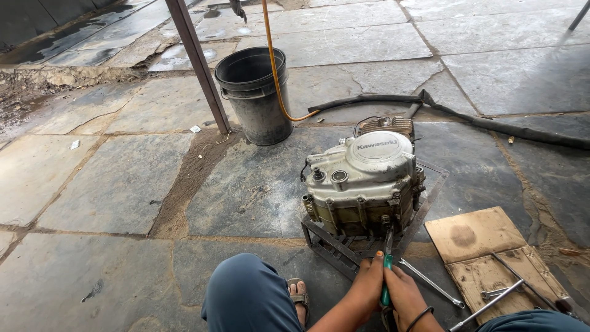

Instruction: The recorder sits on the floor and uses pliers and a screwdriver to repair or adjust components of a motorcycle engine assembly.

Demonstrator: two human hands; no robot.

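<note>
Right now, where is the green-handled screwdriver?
In the head view, low and right of centre, the green-handled screwdriver is gripped by both the left hand and right hand, its tip against the engine.

Stone floor [123, 184]; bucket [255, 95], metal stand [332, 243], cardboard [473, 237].

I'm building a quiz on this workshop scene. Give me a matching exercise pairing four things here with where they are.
Things:
1. dark plastic bucket
2. grey metal engine
3. green-handled screwdriver
4. long steel spanner

Places:
A. gripped in both hands, tip at the engine's base
B. on a metal frame stand
C. beside the slanted metal post, orange hose running to it
D. lying on the stone floor next to the cardboard

Pairs: 1-C, 2-B, 3-A, 4-D
</note>
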